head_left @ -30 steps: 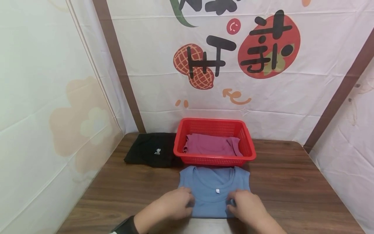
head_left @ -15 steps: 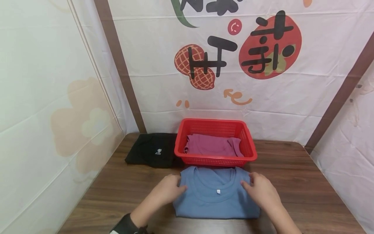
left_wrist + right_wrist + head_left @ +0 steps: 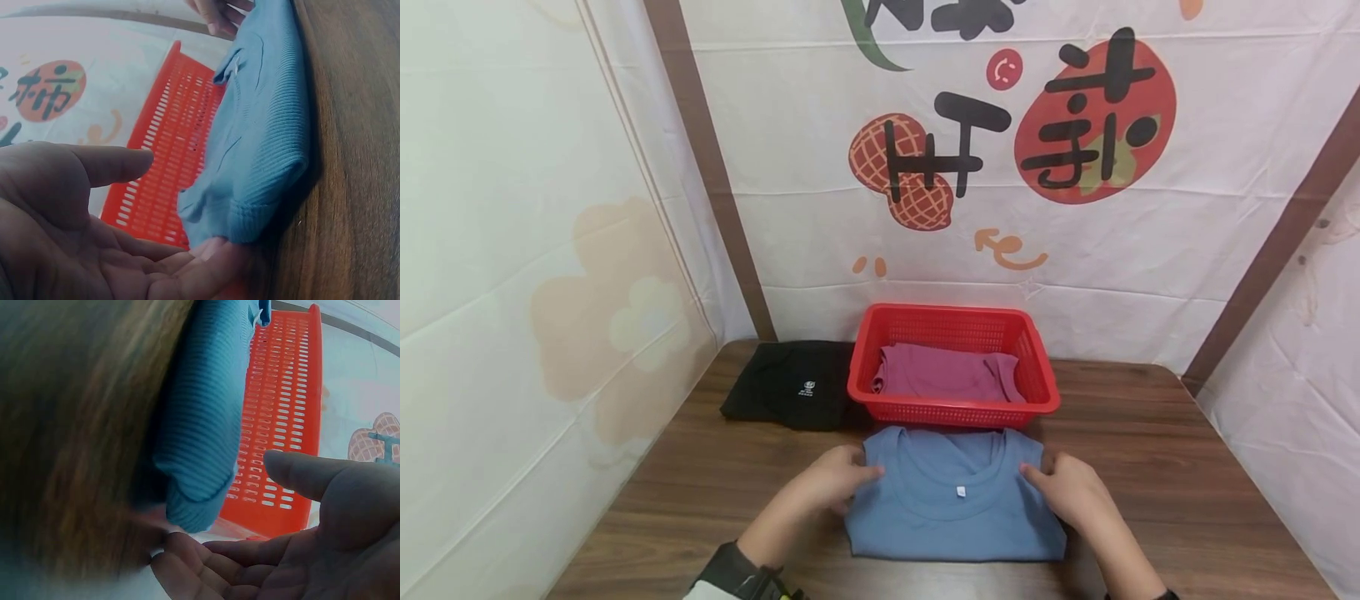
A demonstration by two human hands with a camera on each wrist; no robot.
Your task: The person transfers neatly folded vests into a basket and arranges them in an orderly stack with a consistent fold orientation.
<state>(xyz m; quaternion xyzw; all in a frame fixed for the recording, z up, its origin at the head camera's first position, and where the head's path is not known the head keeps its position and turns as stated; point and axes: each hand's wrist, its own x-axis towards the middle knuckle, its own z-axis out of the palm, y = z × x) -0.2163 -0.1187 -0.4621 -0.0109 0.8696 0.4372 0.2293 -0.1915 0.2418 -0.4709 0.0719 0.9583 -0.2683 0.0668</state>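
A folded blue ribbed tank top (image 3: 947, 537) lies on the wooden table, its round neckline and small white label facing up. My left hand (image 3: 833, 479) is at its left side, thumb over the top and apart from the fingers. In the left wrist view, the fingertips (image 3: 215, 250) are right at the lower corner of the tank top (image 3: 265, 125). At the opposite side is my right hand (image 3: 1075, 492), thumb raised. The right wrist view has those fingers (image 3: 181, 562) low by the folded edge, with a gap between thumb and cloth.
Directly behind the tank top stands a red plastic basket (image 3: 955, 412) holding a folded pink garment (image 3: 943, 372). A folded black garment (image 3: 782, 392) lies left of the basket. Printed white cloth walls (image 3: 805, 242) border the table (image 3: 1150, 450) at the back and sides.
Both hands have moved outward from the tank top's front to its two sides. Its lower part now lies spread wider. Over the last half second the hands have shifted only slightly.
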